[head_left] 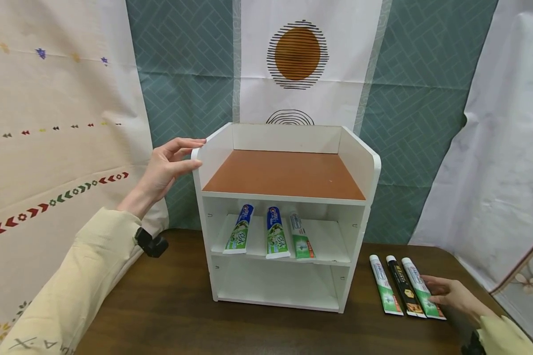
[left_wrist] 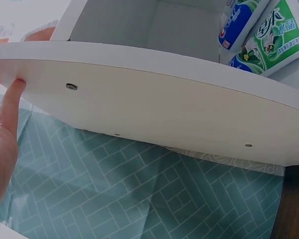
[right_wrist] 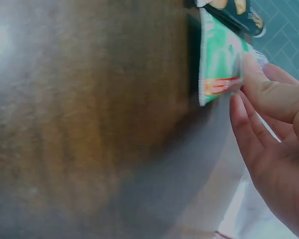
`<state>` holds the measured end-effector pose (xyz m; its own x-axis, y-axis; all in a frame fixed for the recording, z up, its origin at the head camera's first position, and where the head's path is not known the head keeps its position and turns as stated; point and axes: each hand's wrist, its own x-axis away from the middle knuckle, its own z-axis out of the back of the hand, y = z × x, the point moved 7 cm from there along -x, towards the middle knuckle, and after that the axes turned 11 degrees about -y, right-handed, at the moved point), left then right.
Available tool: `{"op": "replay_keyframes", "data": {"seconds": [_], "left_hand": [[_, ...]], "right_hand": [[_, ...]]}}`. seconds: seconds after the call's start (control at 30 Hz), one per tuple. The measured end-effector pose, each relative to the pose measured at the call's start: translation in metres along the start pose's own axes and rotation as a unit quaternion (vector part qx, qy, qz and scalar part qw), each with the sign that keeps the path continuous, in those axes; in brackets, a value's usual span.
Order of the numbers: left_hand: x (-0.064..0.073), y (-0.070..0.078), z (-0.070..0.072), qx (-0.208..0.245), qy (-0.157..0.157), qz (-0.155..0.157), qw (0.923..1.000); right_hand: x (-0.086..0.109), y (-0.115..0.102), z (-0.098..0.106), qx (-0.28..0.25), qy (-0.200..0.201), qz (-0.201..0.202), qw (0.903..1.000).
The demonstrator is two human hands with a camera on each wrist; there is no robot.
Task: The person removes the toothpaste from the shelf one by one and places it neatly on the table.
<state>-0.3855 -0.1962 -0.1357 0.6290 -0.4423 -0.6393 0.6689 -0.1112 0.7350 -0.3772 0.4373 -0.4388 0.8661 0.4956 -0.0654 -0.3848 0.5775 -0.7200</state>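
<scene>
A small white shelf unit [head_left: 285, 198] with a brown top stands on the table. At its upper left, my left hand [head_left: 169, 160] holds the side panel's edge with bent fingers and thumb. On the middle shelf lie two blue-and-green toothpaste tubes, the left one [head_left: 240, 231] and the middle one [head_left: 276, 234], and a white-and-green tube [head_left: 301, 236] to their right. My right hand [head_left: 455, 296] pinches the rightmost toothpaste tube [head_left: 422, 291] on the table, thumb on its upper face in the right wrist view. Beside it lie a black tube [head_left: 405, 288] and another white-and-green tube [head_left: 385, 286].
The dark wooden table [head_left: 271, 330] extends around the unit. The unit's bottom compartment [head_left: 277, 286] lies under the tubes' shelf. A teal-and-white patterned curtain [head_left: 186, 98] hangs behind, with pale cloth [head_left: 62, 108] at the left.
</scene>
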Motion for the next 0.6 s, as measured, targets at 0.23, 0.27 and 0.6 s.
{"op": "replay_keyframes", "data": {"seconds": [0.23,0.27,0.6], "left_hand": [[0.001,0.001,0.0,0.006,-0.002,0.001,1.0],[0.002,0.0,0.0,0.008,-0.002,0.001,1.0],[0.001,0.001,0.0,0.008,-0.007,-0.004,0.9999]], "right_hand": [[-0.012,-0.029,0.016,-0.063,0.096,-0.046,0.9924],[-0.016,-0.036,0.017,-0.075,0.098,-0.034,0.9918],[-0.045,-0.121,0.007,-0.13,0.071,0.08,0.9858]]}}
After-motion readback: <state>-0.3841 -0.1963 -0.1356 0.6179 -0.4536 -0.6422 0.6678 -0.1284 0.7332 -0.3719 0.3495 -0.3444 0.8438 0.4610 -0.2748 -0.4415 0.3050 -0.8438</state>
